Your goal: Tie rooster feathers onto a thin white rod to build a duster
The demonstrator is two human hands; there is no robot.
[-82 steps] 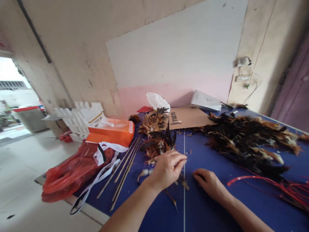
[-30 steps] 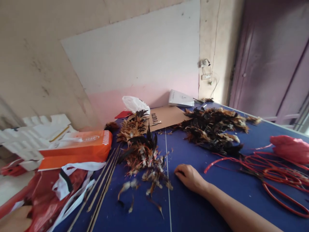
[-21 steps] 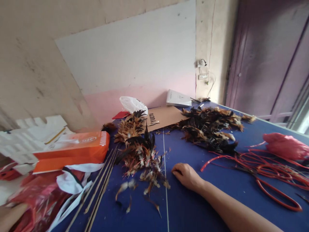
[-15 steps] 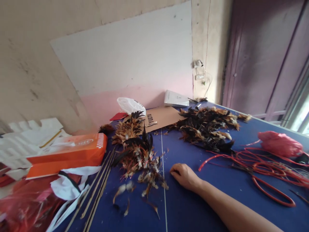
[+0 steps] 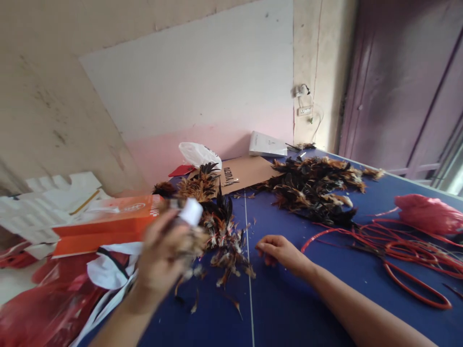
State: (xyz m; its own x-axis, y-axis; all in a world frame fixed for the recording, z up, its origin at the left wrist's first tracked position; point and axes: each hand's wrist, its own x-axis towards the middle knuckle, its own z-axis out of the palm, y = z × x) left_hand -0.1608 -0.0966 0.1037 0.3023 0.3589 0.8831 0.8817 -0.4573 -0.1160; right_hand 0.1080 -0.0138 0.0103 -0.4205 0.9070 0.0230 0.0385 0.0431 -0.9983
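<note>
My left hand point(image 5: 157, 260) is blurred by motion in front of the feather bundles. Its fingers are closed around a brownish thing with a white end point(image 5: 191, 212); its kind cannot be made out. Just beyond lie tied bundles of brown and black feathers point(image 5: 224, 221), with loose feathers point(image 5: 231, 270) scattered at the near side. My right hand point(image 5: 278, 250) is beside the white line on the blue table point(image 5: 285, 303), its fingers curled in with nothing visible in them. Scissors with red handles point(image 5: 415, 289) lie to its right, among red cord point(image 5: 405, 250).
A large heap of dark feathers point(image 5: 318, 188) lies beyond my right hand. Flat brown cardboard point(image 5: 249, 171), a white plastic bag point(image 5: 200, 155) and a white box point(image 5: 267, 144) are near the wall. An orange bag point(image 5: 104, 236) lies at left, a pink bundle point(image 5: 428, 212) at right.
My left hand has entered from the lower left with the white-ended thing, covering the thin sticks. My right hand stays near the white line, its fingers slightly shifted. The view has moved a little.
</note>
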